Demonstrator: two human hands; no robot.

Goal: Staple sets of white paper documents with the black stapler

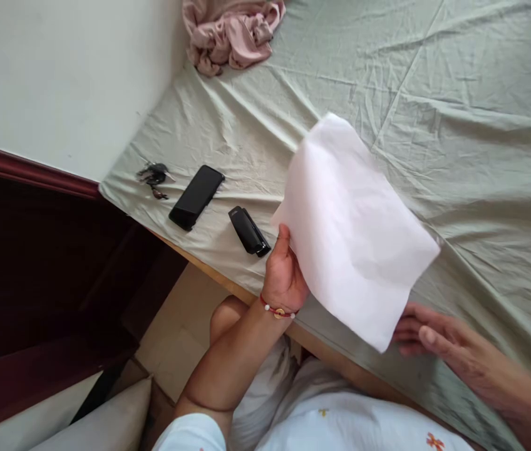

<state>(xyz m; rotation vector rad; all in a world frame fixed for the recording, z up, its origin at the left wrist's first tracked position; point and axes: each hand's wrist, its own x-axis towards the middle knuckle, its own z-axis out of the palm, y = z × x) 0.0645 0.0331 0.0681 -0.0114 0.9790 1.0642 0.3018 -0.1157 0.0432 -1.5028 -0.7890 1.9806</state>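
Note:
My left hand (285, 272) grips a white sheet of paper (340, 219) at its left edge, thumb in front and fingers hidden behind it. The paper is held above the bed, bowed and tilted; I cannot tell whether it is one sheet or more. Close to the paper's lower right corner is my right hand (439, 338), its fingers stretched out and their tips partly behind the edge. It does not appear to grip the paper. A black stapler (248, 232) lies just left of my left hand. Beyond it rests a black phone (197, 197), screen up.
A bunch of keys (153, 176) lies left of the phone, near the corner of the green bedsheet (472, 144). A crumpled pink cloth (237, 34) sits at the back by the white wall (63, 75). Dark red wooden furniture (25, 250) stands at the left.

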